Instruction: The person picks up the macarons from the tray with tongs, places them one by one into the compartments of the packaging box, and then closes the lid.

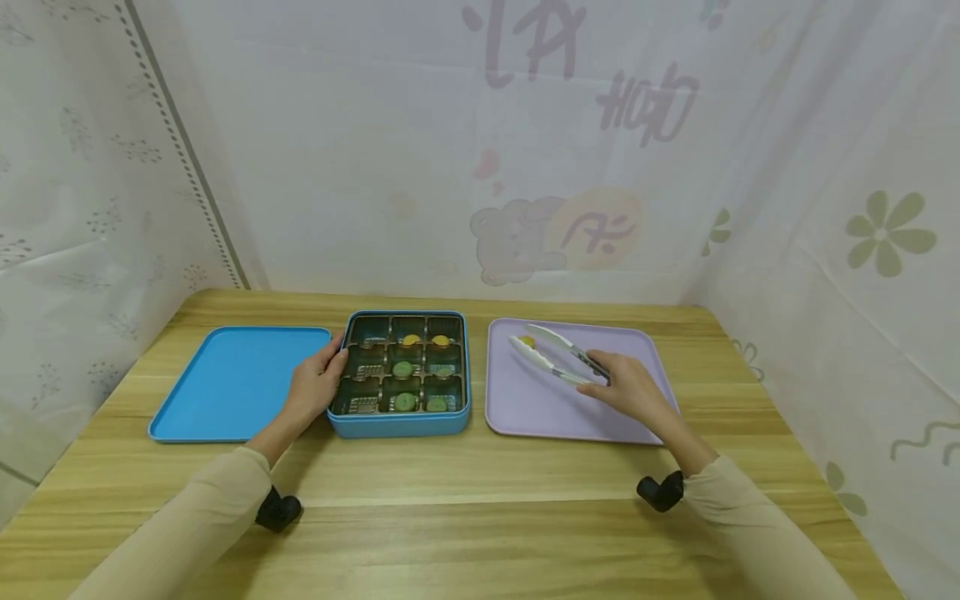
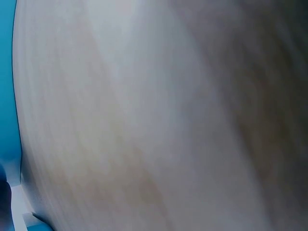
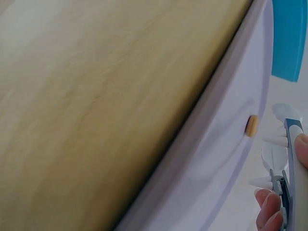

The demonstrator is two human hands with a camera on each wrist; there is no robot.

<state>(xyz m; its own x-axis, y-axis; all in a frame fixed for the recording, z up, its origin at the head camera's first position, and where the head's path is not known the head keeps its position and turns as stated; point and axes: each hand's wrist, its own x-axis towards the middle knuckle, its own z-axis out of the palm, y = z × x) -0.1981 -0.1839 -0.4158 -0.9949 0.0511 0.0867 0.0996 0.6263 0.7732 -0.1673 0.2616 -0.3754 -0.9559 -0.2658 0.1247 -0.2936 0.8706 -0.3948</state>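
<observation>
My left hand (image 1: 315, 383) grips the left wall of a blue box (image 1: 401, 426), with the thumb at its rim. Inside is a dark liner divided into square compartments. Two small yellow cakes (image 1: 411, 340) lie in its back row, and several round green cakes (image 1: 405, 402) fill middle and right compartments nearer me. In my right hand (image 1: 626, 385) is a pair of tongs (image 1: 573, 350) with pale heads, their arms apart. Between the tips shows one yellow cake (image 3: 251, 126), lying on the lilac tray (image 1: 517, 408); the right wrist view shows the tongs held above the tray.
A flat blue tray or lid (image 1: 232, 383) lies left of the box. All stand on a wood-grain table (image 1: 480, 533), with patterned cloth (image 1: 360, 167) behind and at both sides. The left wrist view is mostly blurred table.
</observation>
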